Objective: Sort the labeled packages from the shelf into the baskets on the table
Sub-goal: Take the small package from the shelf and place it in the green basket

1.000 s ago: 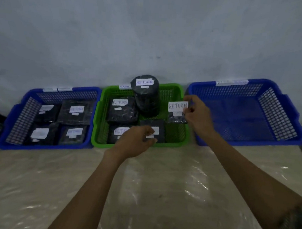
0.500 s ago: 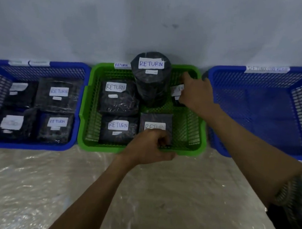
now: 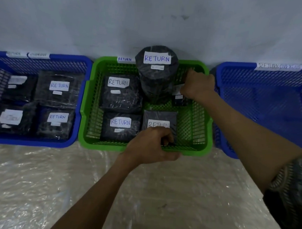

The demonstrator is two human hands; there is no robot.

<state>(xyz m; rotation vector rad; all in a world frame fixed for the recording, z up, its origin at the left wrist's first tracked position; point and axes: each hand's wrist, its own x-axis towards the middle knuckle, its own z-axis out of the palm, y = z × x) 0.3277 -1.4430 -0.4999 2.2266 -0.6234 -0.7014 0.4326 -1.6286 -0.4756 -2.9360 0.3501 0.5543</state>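
In the centre of the frame my left hand [image 3: 153,143] curls its fingers over the near edge of the flat package [image 3: 159,118], which lies in the lower right part of the green basket [image 3: 84,123]. My right hand [image 3: 197,85] pinches the top of the small package [image 3: 179,98] at the upper right of the same basket, just beside the tall round package [image 3: 155,78]. Both held parcels are wrapped in black film with a paper RETURN label. I judge them light, a little soft and somewhat slippery, so an edge or corner is the better hold, not the label. The round package stands close to my right hand and may tip if I knock it. Blue baskets [image 3: 27,140] flank the green one on the table [image 3: 68,189].
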